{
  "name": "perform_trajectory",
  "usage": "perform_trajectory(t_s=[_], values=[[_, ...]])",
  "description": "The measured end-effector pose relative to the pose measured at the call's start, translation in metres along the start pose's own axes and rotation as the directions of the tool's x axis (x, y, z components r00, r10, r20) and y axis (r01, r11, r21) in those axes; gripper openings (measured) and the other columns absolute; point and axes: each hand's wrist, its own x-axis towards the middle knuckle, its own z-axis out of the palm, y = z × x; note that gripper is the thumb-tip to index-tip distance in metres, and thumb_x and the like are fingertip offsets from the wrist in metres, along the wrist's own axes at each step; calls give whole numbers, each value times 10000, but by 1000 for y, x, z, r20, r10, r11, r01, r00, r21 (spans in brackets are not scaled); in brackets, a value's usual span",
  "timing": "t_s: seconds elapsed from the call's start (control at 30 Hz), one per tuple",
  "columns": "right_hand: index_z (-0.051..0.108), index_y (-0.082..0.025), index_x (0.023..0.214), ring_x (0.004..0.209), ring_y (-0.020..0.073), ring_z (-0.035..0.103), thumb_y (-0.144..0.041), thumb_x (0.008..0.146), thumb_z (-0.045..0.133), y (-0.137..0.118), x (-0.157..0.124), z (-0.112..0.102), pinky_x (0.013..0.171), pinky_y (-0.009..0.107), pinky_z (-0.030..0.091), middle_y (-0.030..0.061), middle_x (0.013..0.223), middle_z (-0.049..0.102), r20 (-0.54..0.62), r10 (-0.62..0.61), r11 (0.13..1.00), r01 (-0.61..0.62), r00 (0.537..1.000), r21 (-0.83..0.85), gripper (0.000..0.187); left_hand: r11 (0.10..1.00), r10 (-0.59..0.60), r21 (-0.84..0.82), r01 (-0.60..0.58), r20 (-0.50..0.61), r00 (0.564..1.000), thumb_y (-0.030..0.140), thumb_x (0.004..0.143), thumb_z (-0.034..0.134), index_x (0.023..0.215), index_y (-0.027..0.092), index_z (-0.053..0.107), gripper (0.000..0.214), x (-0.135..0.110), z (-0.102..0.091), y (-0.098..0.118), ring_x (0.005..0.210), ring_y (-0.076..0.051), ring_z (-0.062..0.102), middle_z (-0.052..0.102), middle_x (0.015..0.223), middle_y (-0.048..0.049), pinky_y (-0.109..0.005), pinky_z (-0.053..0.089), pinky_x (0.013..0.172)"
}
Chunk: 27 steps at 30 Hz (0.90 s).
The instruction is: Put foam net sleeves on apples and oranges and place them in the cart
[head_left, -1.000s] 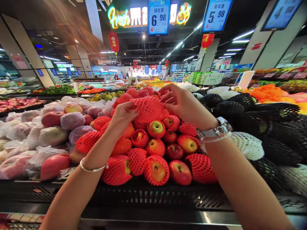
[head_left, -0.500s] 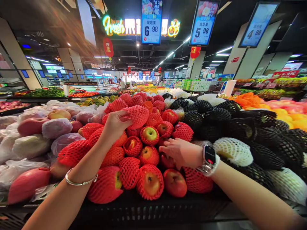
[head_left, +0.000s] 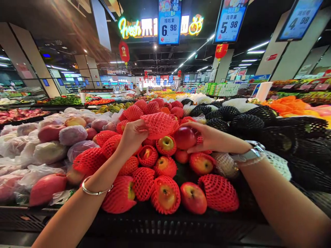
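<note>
My left hand pinches the end of a red foam net sleeve, held above the pile. My right hand is closed around a bare dark red apple, close to the sleeve's other end. Whether the apple touches the sleeve I cannot tell. Below them, apples in red foam nets fill the middle of the crate. One bare apple lies at the front, beside an apple wrapped in red net. A dark gap shows among the apples under my right hand.
Plastic-wrapped fruit is heaped on the left. Fruit in black foam nets and a white-netted fruit lie on the right. The black crate's front edge runs along the bottom. Price screens hang overhead.
My right hand has lifted the bare apple from among the others and brought it up to the sleeve. My left hand still holds the sleeve. The view has shifted slightly.
</note>
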Motion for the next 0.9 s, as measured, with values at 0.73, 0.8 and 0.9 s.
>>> perform_trajectory(t_s=[0.73,0.8,0.9], values=[[648,-264,1051,943,181,663,-669,714,655,-11,20,49,927,322,532,19,971,714,-179,323,168,130,929,977,527,843,385,300,-448,247,889,82,659,603,741,154,684,136,-12,2,10,811,-187,629,675,843,-38,-311,536,778],[653,-269,1047,990,177,651,-668,752,616,-14,21,49,953,321,513,15,1034,707,-217,314,185,165,924,969,498,814,372,345,-467,308,876,68,664,591,774,153,670,160,-12,0,7,908,-204,636,684,926,-50,-321,527,836],[653,-285,1029,987,154,647,-667,771,594,-17,20,48,967,297,493,-6,1065,700,-235,307,186,184,922,965,465,760,312,414,-501,444,840,73,678,596,810,149,658,164,-12,-1,2,1025,-229,624,680,1052,-84,-341,514,891]])
